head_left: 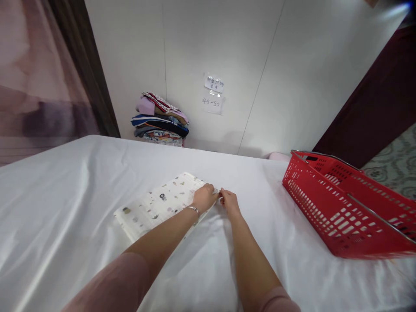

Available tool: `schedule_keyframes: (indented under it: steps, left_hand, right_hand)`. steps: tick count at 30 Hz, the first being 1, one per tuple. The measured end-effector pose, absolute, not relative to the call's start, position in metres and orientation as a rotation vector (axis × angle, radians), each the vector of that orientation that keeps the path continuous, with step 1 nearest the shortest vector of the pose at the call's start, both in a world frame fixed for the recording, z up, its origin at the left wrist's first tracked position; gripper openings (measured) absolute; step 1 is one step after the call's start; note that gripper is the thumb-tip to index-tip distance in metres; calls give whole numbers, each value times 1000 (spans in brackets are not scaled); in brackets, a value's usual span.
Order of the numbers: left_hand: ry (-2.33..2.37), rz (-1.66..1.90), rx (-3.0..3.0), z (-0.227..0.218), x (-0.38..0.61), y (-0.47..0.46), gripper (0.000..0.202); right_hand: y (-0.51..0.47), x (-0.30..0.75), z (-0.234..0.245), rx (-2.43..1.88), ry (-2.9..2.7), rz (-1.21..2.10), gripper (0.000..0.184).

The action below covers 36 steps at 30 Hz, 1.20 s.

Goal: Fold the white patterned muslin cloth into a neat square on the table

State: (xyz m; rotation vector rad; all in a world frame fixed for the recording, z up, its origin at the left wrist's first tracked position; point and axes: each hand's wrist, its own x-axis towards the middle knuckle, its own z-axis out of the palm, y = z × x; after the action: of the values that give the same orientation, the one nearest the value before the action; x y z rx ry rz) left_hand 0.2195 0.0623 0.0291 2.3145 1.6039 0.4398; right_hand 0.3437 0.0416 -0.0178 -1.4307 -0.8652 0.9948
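A folded white cloth [162, 201] with small scattered prints lies flat on the white-covered table [81, 182], turned at a slant. My left hand [204, 197], with a bracelet at the wrist, is closed on the right end of this cloth. Just beside it, my right hand [229, 201] pinches the cloth's right corner between thumb and fingers. The two hands almost touch. Part of the cloth's near edge is hidden under my left forearm.
A red plastic basket [325, 208] with metal handles stands on the table to the right. Beyond the far edge rises a stack of folded fabrics [160, 121] against the white wall, near paper labels [212, 97]. A pink curtain [42, 78] hangs at left.
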Motion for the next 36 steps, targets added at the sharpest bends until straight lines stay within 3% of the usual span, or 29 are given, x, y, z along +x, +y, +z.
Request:
schedule_keyframes:
  steps: [12, 16, 23, 36]
  left_hand:
    - [1599, 363, 2417, 33, 219, 66, 19]
    - [1593, 337, 2461, 34, 220, 65, 20]
    - [1570, 299, 2512, 34, 220, 65, 23]
    - [1588, 330, 2490, 29, 224, 55, 23]
  right_hand:
    - [44, 349, -31, -1803, -1108, 825, 32]
    - [40, 346, -25, -1816, -1174, 774, 18]
    - [41, 343, -26, -1639, -1035, 830, 9]
    - [41, 337, -16, -1390, -764, 994, 20]
